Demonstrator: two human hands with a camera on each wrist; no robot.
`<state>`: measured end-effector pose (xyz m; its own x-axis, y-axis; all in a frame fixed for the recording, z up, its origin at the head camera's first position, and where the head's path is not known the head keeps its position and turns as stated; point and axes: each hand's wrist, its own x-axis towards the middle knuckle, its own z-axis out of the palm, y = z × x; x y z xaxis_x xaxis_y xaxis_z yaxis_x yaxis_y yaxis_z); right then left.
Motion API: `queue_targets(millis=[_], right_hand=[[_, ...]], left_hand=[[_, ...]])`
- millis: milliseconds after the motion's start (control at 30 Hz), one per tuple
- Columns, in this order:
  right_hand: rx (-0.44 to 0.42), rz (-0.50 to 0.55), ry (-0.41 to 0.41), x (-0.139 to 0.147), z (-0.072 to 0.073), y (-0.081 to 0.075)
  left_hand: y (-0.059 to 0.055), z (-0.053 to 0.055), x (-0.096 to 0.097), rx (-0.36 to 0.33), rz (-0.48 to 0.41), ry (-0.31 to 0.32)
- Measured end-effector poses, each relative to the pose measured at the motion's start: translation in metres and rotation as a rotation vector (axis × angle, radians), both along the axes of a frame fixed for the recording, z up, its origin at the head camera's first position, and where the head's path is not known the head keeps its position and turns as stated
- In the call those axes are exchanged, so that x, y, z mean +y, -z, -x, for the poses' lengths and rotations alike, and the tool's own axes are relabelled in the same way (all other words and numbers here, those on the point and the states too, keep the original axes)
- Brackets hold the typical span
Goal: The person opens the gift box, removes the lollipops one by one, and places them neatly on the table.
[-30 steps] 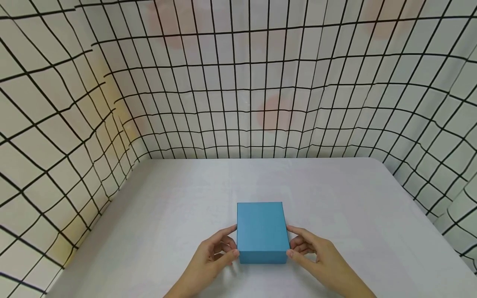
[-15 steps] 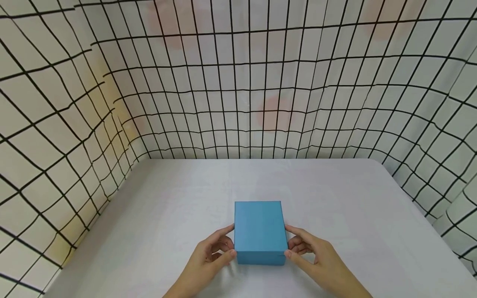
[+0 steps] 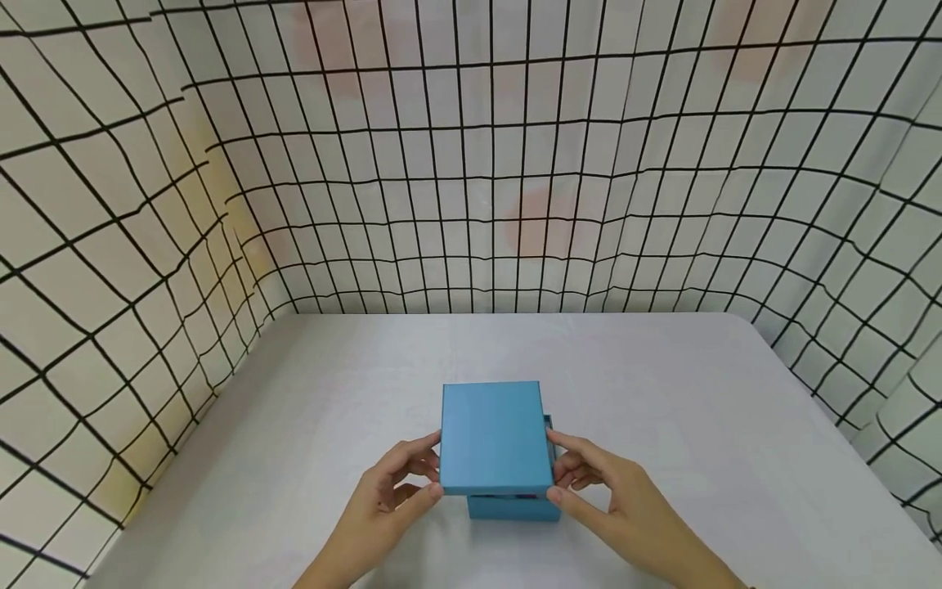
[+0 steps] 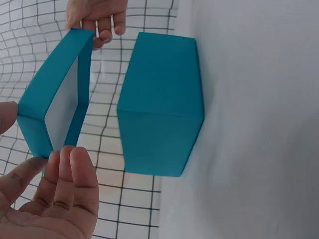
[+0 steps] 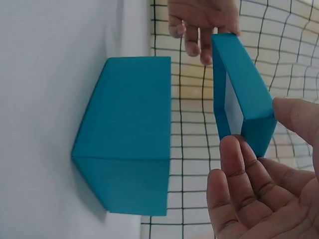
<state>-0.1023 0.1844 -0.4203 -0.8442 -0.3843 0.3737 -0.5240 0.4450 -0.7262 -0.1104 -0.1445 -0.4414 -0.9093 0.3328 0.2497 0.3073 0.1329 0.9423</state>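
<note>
I have the lid (image 3: 495, 438) at lower centre of the head frame, raised off the box (image 3: 513, 509), the left hand (image 3: 371, 505) and right hand (image 3: 621, 507) each pinching one side. I'd keep both sides level. The worktop (image 3: 346, 376) gives open room to frame left, its far edge lying below the gridded backdrop (image 3: 449, 196).

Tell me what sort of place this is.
Probably a staged work booth: a white tabletop with a black-gridded backdrop along its back and sides, and a blue box on it.
</note>
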Motion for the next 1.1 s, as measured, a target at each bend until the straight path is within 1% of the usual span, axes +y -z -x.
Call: queue_targets(millis=[67,200,300,433,500,633,767,900,1000,1100], right_hand=[[-0.002,0.01,-0.03,-0.005,0.001,-0.005],[0.007,0.032,-0.102,-0.016,0.004,-0.013],[0.01,0.047,-0.14,-0.026,0.005,-0.016],[-0.014,0.076,-0.149,-0.042,0.006,-0.016],[-0.034,0.082,-0.139,-0.049,0.006,-0.017],[-0.051,0.074,-0.132,-0.062,0.004,-0.02],[-0.094,0.086,-0.154,-0.073,0.005,-0.021],[-0.175,0.092,-0.141,-0.082,0.005,-0.022],[-0.2,0.094,-0.154,-0.087,0.004,-0.021],[-0.195,0.1,-0.188,-0.093,0.003,-0.021]], left_hand=[[-0.002,-0.002,-0.005,0.028,-0.006,-0.009],[-0.007,-0.006,-0.017,0.041,-0.027,-0.02],[-0.009,-0.009,-0.027,0.054,-0.042,-0.019],[-0.011,-0.015,-0.042,0.091,-0.065,-0.012],[-0.012,-0.018,-0.048,0.095,-0.068,-0.025],[-0.015,-0.025,-0.057,0.049,-0.023,-0.102],[-0.019,-0.03,-0.064,0.024,0.021,-0.177],[-0.021,-0.033,-0.07,0.03,0.048,-0.223],[-0.021,-0.034,-0.074,0.037,0.068,-0.254],[-0.02,-0.035,-0.08,0.05,0.078,-0.269]])
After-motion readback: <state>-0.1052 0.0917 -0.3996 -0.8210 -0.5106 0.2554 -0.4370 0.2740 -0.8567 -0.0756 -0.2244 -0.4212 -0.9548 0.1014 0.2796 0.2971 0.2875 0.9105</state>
